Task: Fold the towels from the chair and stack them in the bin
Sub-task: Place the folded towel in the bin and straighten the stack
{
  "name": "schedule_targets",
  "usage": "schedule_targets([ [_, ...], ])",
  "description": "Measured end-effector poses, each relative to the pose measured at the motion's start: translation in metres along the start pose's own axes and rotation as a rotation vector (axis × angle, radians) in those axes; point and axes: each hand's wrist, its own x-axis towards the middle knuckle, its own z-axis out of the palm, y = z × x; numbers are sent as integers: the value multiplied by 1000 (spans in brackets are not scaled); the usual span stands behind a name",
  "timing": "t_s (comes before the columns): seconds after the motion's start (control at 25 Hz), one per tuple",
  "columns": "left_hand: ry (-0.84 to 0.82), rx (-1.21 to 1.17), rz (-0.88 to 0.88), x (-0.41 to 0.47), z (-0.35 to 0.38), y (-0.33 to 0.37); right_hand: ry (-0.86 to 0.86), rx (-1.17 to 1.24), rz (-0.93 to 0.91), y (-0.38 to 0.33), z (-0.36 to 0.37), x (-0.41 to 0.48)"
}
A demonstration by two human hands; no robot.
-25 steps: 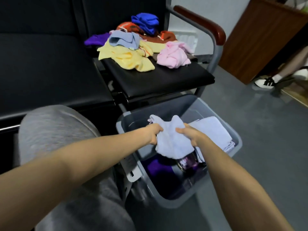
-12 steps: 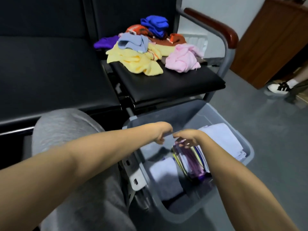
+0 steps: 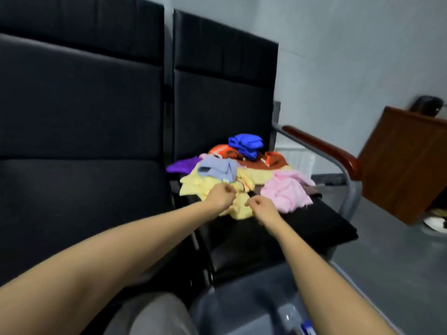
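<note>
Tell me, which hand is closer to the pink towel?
The right hand. It is just left of the pink towel, near its front edge; the left hand is farther left, over the yellow towel.

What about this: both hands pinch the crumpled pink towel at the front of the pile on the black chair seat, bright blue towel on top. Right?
No. In the head view the left hand and right hand pinch the crumpled yellow towel at the pile's front on the black chair seat; the crumpled pink towel lies untouched beside it. The bright blue towel is on top.
</note>
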Motion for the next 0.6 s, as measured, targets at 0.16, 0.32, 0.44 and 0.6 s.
schedule_targets([
  [0.16,95,284,68,60,-36,-5,9,-4,-12,-19,19,67],
  [0.32,122,469,114,120,-39,-8,1,-75,-51,-31,34,120],
  [0.44,225,617,128,160,-23,-2,3,-369,-99,-22,39,140],
  [0.6,201,692,145,211,-10,0,6,-463,-113,6,65,145],
])
